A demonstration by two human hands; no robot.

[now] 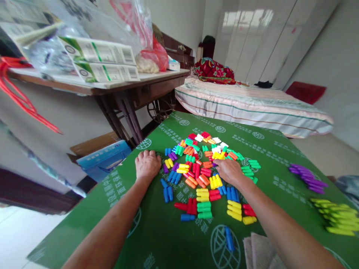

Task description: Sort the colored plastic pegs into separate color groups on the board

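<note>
A heap of small plastic pegs (204, 170) in red, orange, yellow, green, blue, purple and white lies spread on a green printed board (157, 231). My left hand (147, 164) rests knuckles-up on the board just left of the heap, fingers curled under; nothing shows in it. My right hand (228, 170) lies over the right middle of the heap, fingers bent down among the pegs and pinched by a purple peg (214, 164). Whether it grips that peg is hidden.
A sorted row of purple pegs (307, 178) and a row of yellow-green pegs (336, 216) lie at the board's right side. A lone blue peg (229, 239) lies near me. A cluttered wooden table (112, 84) stands left, a bed (246, 106) behind.
</note>
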